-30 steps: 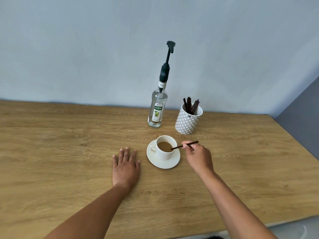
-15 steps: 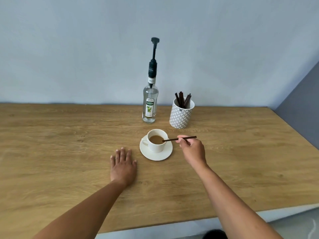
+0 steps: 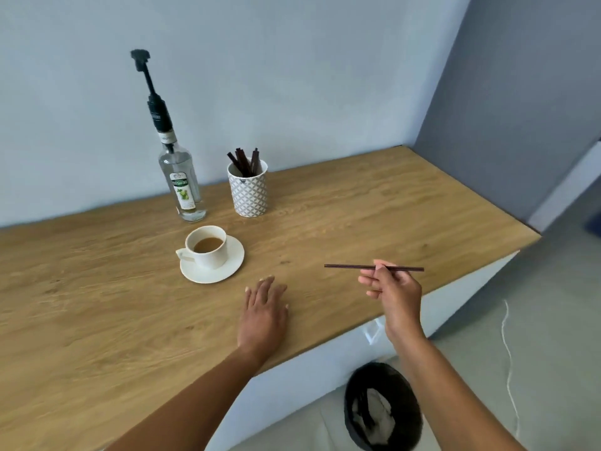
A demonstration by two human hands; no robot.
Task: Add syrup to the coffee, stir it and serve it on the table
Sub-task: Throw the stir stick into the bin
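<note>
Clear syrup bottle (image 3: 182, 190) with a tall black pump (image 3: 156, 105), upright toward the back of the wooden tabletop (image 3: 97, 304), close to the pale wall (image 3: 292, 76). Just in front of it and slightly right, a white cup (image 3: 211, 257) on a white saucer (image 3: 232, 268), handle turned left, light brown coffee (image 3: 208, 245) inside, nothing resting in the drink. Behind the saucer and beside the bottle, a patterned white holder (image 3: 248, 196) stuffed with dark sticks (image 3: 244, 164). Nearer the front edge, to the right of the saucer and apart from it, the left hand (image 3: 263, 315) laid flat on the wood, palm down, fingers straight and close together, holding nothing. Further right, well clear of the cup, a single dark stir stick (image 3: 344, 266) held level in the air above the tabletop's near right edge, pinched between thumb and fingertips of the right hand (image 3: 395, 294), remaining fingers curled beneath. Below that hand, down on the grey floor (image 3: 553, 320) beside the white front of the counter, a round black bin (image 3: 383, 408) with crumpled pale rubbish inside.
</note>
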